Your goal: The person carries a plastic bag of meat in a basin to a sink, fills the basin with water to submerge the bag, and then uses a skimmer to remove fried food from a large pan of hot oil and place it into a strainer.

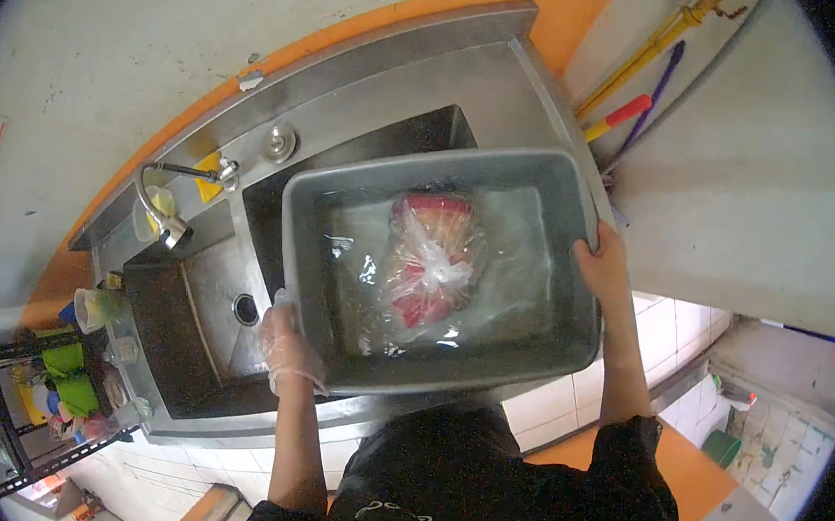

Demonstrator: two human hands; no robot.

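Note:
A large grey plastic tub (453, 160) with water in it is between my hands, over the stainless steel sink. In the water lies a knotted clear plastic bag (432, 262) with red and pale contents that I cannot identify. My left hand (289, 342), in a clear disposable glove, grips the tub's left end near the lower corner. My right hand (603, 263), which appears bare, holds the rim at the right end, thumb on top. The tub hides much of the right sink basin (430, 125) beneath it.
A faucet (177, 231) with a bent spout overhangs the left sink basin (217, 301). Plastic cups (90, 310) stand along the sink's left edge. Past that edge is a rack (3, 416) with green items. Long handles (624, 114) lean at the right wall.

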